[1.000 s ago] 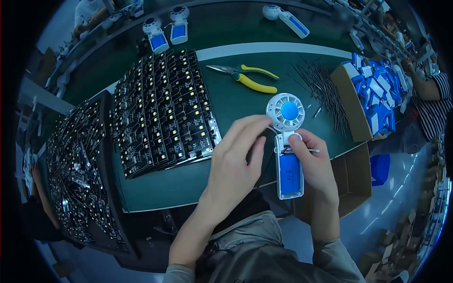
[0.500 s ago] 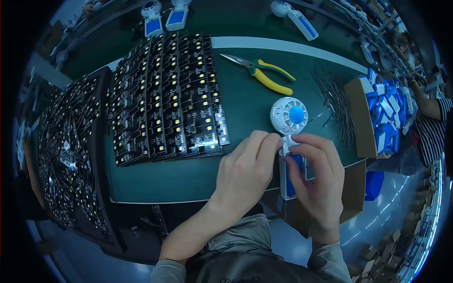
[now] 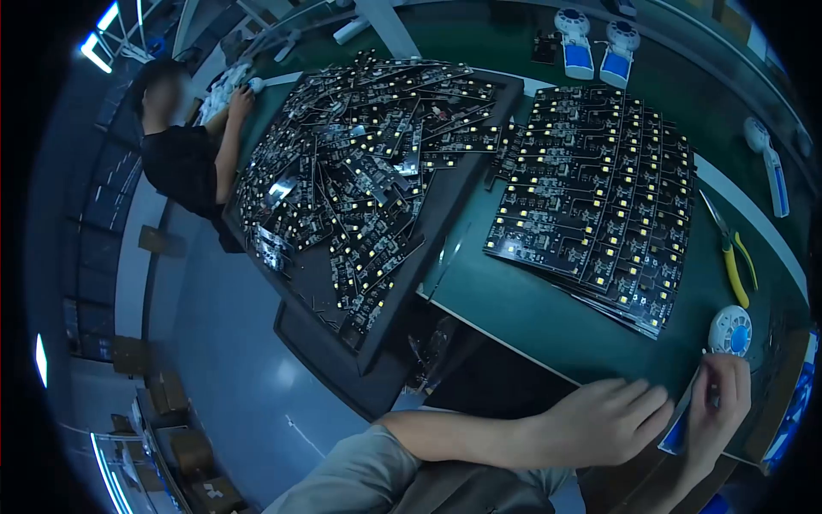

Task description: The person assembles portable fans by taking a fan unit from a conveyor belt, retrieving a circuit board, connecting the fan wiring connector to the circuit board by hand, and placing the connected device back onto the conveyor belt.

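Note:
A white-and-blue handheld device with a round, vented head lies near the right edge of the bench, a blue disc at the head's centre. My right hand curls round its neck just below the head, fingers closed. Part of the blue handle shows below, between my hands. My left hand is apart from the device, to its left, fingers loosely bent and a little apart, with nothing visible in them. Its palm and thumb are hidden.
Stacked black circuit boards lie on the green bench. Left of them, a dark tray holds a loose heap of boards. Pliers lie beyond the device. A box stands at right. A co-worker sits far left.
The view has swung left, bringing the tray and the co-worker into clear sight. My left hand has come away from the device's neck; my right hand stays at it.

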The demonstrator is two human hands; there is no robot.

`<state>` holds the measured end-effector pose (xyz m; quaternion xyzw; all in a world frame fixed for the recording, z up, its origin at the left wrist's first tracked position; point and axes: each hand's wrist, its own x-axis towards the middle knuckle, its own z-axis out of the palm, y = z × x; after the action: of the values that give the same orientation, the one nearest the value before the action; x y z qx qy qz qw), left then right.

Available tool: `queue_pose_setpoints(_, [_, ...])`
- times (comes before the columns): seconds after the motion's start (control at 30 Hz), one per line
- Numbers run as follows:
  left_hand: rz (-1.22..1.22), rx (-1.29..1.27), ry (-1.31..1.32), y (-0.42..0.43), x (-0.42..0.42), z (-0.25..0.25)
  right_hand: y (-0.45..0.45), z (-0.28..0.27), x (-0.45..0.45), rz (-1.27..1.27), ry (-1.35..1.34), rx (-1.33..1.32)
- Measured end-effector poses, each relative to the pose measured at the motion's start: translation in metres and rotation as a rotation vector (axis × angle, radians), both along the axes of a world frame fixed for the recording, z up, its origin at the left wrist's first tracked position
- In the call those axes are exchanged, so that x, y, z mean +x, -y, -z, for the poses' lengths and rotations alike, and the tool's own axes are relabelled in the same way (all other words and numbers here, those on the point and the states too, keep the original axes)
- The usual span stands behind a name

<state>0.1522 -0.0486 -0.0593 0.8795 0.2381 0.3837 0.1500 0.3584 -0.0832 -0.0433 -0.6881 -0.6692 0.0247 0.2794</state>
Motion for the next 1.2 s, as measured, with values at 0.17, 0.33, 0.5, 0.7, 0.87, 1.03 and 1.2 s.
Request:
queue_pose_setpoints(0.17, [0.174, -0.006, -0.181, -0.015, -0.117, -0.048, 0.009, 0.014, 0.004, 0.161, -0.107, 0.011])
queue_pose_setpoints(0.33, [-0.511, -0.013, -0.348, -0.106, -0.203, -0.079, 0.017, 0.038, 0.021, 0.02, 0.074, 0.154])
queue_pose_setpoints(0.5, [-0.898, -0.136, -0.435, -0.209, -0.229, -0.073, 0.019, 0.037, 0.008, 0.298, -0.352, 0.15])
queue_pose_setpoints(0.7, [-1.001, -0.161, -0.777, -0.243, -0.21, -0.071, 0.014, 0.025, 0.003, 0.21, -0.214, 0.115])
queue_pose_setpoints(0.87, [-0.945, -0.446, -0.62, -0.254, -0.223, -0.076, 0.002, 0.013, -0.004, 0.042, -0.141, 0.27])
queue_pose_setpoints(1.03, [-0.757, -0.806, -0.048, -0.219, -0.212, -0.1, -0.003, 0.007, -0.009, 0.058, -0.116, 0.237])
queue_pose_setpoints(1.2, [-0.218, -1.225, 0.533, -0.142, -0.141, -0.081, -0.014, 0.006, -0.015, 0.106, -0.144, 0.234])
